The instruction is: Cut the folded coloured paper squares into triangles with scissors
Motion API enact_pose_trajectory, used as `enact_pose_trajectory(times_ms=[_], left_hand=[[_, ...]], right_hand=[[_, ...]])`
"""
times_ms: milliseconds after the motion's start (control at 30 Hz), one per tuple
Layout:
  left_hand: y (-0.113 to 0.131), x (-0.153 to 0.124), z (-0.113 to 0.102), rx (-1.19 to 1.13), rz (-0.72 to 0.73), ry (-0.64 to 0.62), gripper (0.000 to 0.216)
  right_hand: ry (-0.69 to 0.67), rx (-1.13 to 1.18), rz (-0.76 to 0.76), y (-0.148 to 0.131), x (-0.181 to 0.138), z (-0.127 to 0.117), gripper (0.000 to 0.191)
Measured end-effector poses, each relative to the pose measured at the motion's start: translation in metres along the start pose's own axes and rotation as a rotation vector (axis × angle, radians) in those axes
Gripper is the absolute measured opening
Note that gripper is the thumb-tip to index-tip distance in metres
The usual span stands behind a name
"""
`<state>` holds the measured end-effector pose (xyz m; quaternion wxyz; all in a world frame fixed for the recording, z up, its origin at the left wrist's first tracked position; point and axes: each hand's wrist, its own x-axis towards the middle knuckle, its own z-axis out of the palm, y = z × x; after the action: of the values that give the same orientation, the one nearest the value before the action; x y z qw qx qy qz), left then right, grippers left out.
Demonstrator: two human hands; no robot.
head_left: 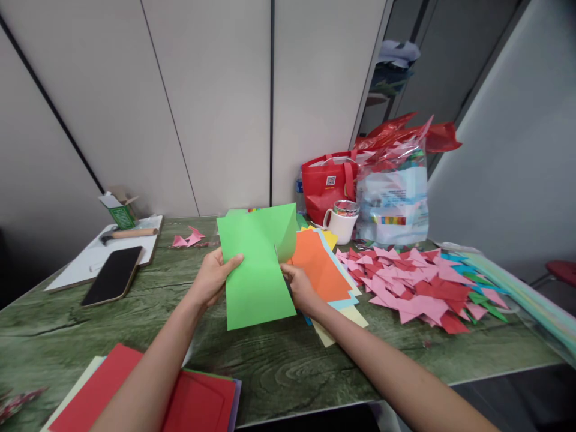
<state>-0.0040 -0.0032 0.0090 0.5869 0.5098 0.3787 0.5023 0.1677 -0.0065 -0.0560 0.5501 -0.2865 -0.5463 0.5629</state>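
Green paper (254, 273), smooth, one flap curled — in left hand (213, 276) — scissors (288, 287) in right hand (301, 290)

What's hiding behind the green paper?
Some orange paper peeks out past the right edge of the green paper. Part of the left hand is tucked behind it. Whatever else is back there is covered, so I can't tell.

Shows plain bright green on the sheet (254, 276), orange on the paper (320, 264) at right, mostly pink and red on the pieces (416, 288) farther right, and green wood grain on the table (270, 378).
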Motion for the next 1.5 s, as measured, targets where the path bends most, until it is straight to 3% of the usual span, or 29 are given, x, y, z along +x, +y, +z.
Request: enact_pose_trajectory(times_ms=[333,1500], left_hand=[[-0.0010,-0.0011,-0.0002,0.023,-0.025,-0.073,0.030],[0.0049,-0.0031,0.0028,-0.007,-0.027,-0.071,0.044]], right_hand=[[-0.048,0.026,-0.037,-0.0006,0.0004,-0.0008,0.030],[-0.019,0.006,-0.015,0.0031,0.0020,-0.0042,0.028]])
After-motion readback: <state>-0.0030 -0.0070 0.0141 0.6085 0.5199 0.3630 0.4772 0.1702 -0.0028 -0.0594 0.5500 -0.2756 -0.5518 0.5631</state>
